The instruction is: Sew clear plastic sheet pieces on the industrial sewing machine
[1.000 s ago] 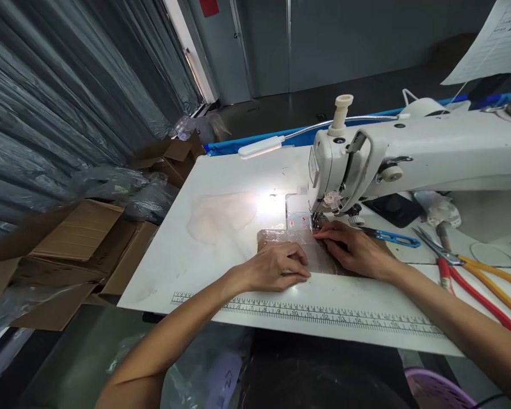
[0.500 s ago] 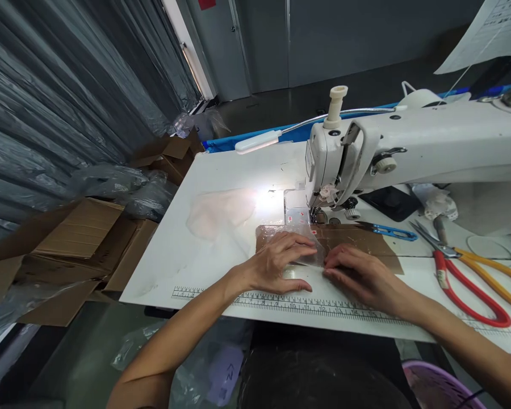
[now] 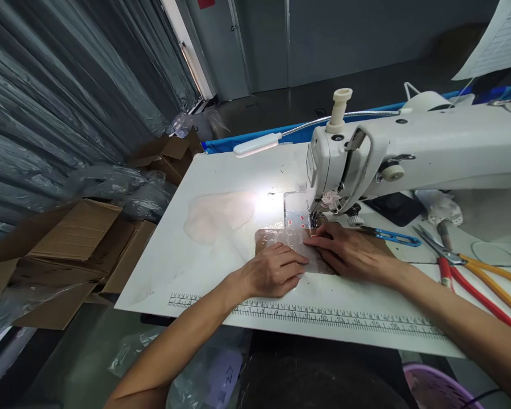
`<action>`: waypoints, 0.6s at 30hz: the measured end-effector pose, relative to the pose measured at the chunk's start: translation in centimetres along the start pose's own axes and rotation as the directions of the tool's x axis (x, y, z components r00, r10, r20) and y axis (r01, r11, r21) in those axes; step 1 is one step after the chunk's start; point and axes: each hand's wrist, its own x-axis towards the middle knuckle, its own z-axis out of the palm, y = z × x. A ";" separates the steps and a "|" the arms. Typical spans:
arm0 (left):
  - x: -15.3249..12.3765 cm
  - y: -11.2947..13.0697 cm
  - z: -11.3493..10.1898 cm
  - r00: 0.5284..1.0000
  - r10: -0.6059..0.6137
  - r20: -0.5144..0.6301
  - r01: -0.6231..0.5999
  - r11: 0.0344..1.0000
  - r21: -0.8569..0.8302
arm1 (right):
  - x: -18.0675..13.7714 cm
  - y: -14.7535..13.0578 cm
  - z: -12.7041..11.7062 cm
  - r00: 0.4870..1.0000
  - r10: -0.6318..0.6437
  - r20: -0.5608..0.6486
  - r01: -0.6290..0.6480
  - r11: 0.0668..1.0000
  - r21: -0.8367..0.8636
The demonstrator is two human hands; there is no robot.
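Note:
A clear plastic sheet [image 3: 290, 238] lies over a brown sheet [image 3: 262, 241] in front of the sewing machine's presser foot [image 3: 313, 220]. Flat on the near part of the plastic rests my left hand [image 3: 276, 269], its fingers loosely stretched out and holding nothing. My right hand [image 3: 347, 250] presses on the sheets just right of the foot, fingers extended and fingertips touching the plastic close to the needle area. The brown sheet continues to the right beneath this hand, which hides part of it.
Blue thread snips [image 3: 396, 236] and large scissors with red and orange handles [image 3: 489, 278] lie on the right. A ruler strip [image 3: 306, 313] runs along the table's front edge. A lamp [image 3: 258, 145] lights a pale, sheer piece [image 3: 217, 215]. Cardboard boxes [image 3: 74, 227] stand left.
My right hand has moved up and left, from the plastic's near right edge to beside the presser foot. My left hand has shifted slightly nearer, and its thumb is now tucked in.

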 end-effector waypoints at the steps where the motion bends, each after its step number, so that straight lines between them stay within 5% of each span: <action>1: 0.0 0.1 0.1 1.000 -0.017 0.014 0.017 1.000 0.005 | 0.0 0.0 0.1 1.000 0.006 -0.011 -0.006 1.000 -0.006; 18: 0.1 -0.6 0.2 0.998 0.035 -0.055 -0.035 0.999 -0.014 | -0.6 0.0 0.3 0.995 0.031 -0.096 -0.027 0.999 0.039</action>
